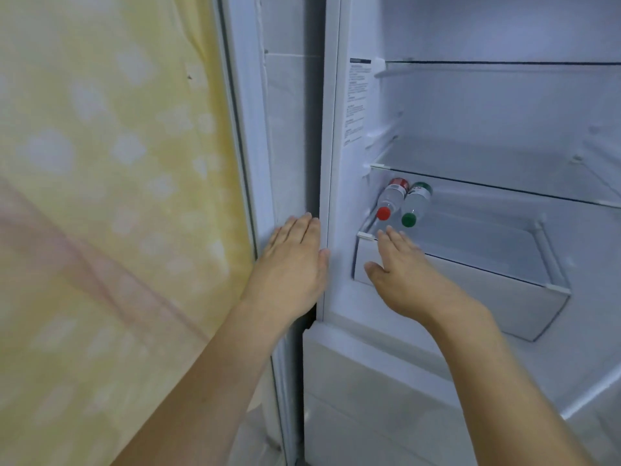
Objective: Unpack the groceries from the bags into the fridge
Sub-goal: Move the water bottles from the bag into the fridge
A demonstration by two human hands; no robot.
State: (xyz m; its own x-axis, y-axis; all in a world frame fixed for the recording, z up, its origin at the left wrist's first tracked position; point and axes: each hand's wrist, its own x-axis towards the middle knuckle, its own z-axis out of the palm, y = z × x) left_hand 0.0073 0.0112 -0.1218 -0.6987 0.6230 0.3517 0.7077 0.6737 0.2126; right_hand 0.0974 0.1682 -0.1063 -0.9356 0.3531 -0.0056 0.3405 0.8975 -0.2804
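Observation:
The white fridge (339, 183) stands open before me. Two clear bottles lie side by side at the left of its lower glass shelf (487, 243), one with a red cap (389, 200) and one with a green cap (415, 205), caps pointing toward me. My left hand (292, 267) lies flat with straight fingers against the inside of the open door (285, 136) near the hinge gap. My right hand (403, 270) reaches in with fingers straight, its fingertips just short of the shelf's front left corner, below the bottles. Neither hand holds anything.
A yellow cloth with pale cloud shapes (111, 203) covers the surface to the left of the door. Two upper glass shelves (504, 63) are bare. A white drawer front (453, 290) sits under the lower shelf, and a second compartment (376, 381) lies below.

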